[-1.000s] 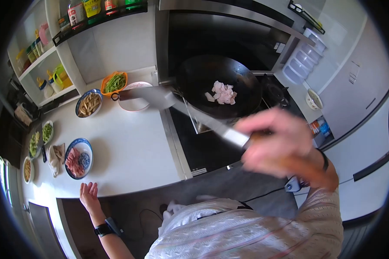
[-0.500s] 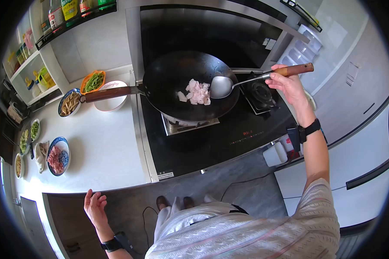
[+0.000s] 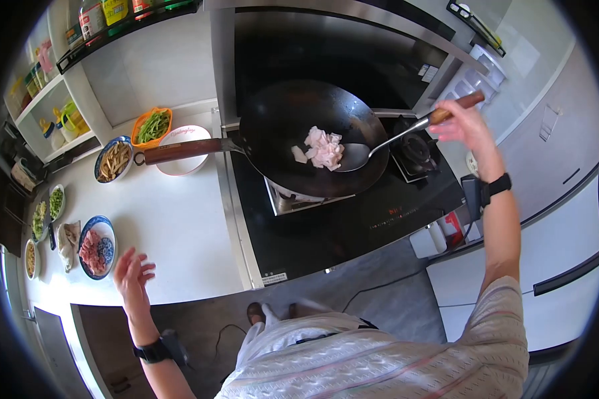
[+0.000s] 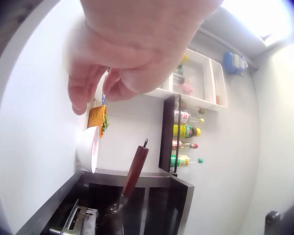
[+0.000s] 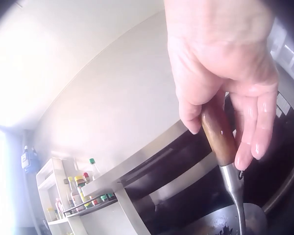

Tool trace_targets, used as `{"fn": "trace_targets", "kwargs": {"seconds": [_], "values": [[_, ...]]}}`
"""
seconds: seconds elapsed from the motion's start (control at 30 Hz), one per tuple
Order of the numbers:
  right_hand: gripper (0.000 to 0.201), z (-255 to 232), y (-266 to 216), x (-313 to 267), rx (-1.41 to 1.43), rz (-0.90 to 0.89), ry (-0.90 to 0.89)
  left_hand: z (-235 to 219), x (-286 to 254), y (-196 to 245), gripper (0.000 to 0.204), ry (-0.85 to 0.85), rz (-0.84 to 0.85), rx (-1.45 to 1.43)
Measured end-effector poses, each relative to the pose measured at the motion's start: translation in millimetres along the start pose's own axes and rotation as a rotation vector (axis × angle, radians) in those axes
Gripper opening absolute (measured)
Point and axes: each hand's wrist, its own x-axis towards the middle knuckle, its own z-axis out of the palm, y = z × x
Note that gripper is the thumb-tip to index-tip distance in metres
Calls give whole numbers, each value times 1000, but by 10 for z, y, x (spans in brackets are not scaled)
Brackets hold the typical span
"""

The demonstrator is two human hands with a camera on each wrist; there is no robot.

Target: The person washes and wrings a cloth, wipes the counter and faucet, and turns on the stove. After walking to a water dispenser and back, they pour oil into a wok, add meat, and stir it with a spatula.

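Observation:
My right hand (image 3: 469, 126) holds the wooden handle of a wok spatula (image 3: 450, 114), thumb on one side and fingers on the other in the right wrist view. The spatula's metal head (image 3: 354, 157) lies in the black wok (image 3: 279, 120), right at a heap of pale pinkish-white sliced meat (image 3: 325, 149). Nothing is in my left hand (image 3: 133, 279), which hovers at the counter's front edge with loosely bent fingers. Near it stands a blue-rimmed bowl (image 3: 110, 231) with pinkish-red raw meat.
The wok's long handle (image 3: 183, 151) reaches over a white bowl (image 3: 190, 132). Beside that are an orange basket (image 3: 140, 124) of green strips and a bowl of brown slices (image 3: 115, 161). A cloth (image 3: 67, 246) and smaller dishes lie farther left. A second burner (image 3: 416, 149) sits right of the wok.
My right hand swung the blurred spatula over toward the wok, and its head now lies against the pale meat. The left hand has shifted slightly, its fingers more spread.

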Motion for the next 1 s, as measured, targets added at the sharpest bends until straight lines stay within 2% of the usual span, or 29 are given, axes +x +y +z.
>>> {"fn": "trace_targets", "kwargs": {"seconds": [0.1,0.17,0.23,0.33,0.4,0.47,0.6,0.67,0.73,0.83,0.9,1.0], "values": [[34,376,453,9,333,10,-69,345,355,311,36,-55,59,80],[32,601,481,6,435,-12,-91,555,581,463,39,-82,90,94],[27,665,333,-118,423,-197,-95,753,759,558,44,-131,97,52],[27,510,-7,-184,170,-300,52,944,991,632,48,-157,98,67],[27,495,-25,-126,102,-327,105,1017,1097,647,49,-195,98,48],[27,537,116,10,193,-314,105,1083,1180,615,49,-234,90,-8],[23,960,260,-10,398,-260,-69,1163,1281,562,45,-261,83,-36],[20,1024,154,-102,381,-294,-105,1153,1320,542,41,-263,76,-77],[16,1011,-95,-291,205,-437,-131,1146,1328,527,39,-257,86,-75],[13,1059,-291,-536,227,-500,-145,1150,1311,531,37,-254,107,-76],[12,1154,-241,-566,262,-526,-239,1165,1306,523,37,-260,119,-77],[8,1271,-158,-577,92,-532,-150,1154,1311,519,36,-242,125,-49]]}}
